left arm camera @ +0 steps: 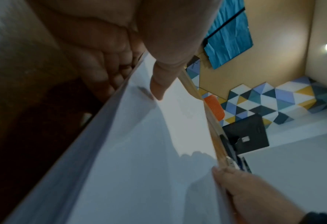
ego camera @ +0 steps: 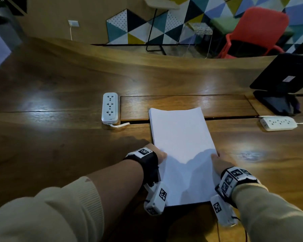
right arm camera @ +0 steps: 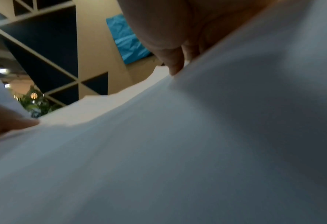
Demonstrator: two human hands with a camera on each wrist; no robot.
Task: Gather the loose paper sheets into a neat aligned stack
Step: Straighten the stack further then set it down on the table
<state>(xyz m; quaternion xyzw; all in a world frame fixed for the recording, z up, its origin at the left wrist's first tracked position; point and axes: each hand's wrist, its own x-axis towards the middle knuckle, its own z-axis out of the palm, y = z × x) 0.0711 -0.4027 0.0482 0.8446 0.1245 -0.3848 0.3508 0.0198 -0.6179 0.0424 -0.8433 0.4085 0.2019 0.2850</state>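
A stack of white paper sheets (ego camera: 180, 145) lies lengthwise on the wooden table (ego camera: 59, 137), edges nearly aligned, its far end slightly curled. My left hand (ego camera: 160, 155) grips the stack's left edge near the middle, thumb on top and fingers curled under, as the left wrist view shows on the paper stack (left arm camera: 139, 151). My right hand (ego camera: 217, 162) holds the right edge, thumb on top; its fingers are hidden under the paper stack (right arm camera: 177, 144) in the right wrist view. The near part of the stack lies in shadow.
A white power strip (ego camera: 110, 107) lies left of the stack's far end, another power strip (ego camera: 278, 123) at the right. A black monitor stand (ego camera: 280, 88) stands at the far right. A long slot (ego camera: 226, 117) crosses the table under the stack. A red chair (ego camera: 255, 32) stands beyond the table.
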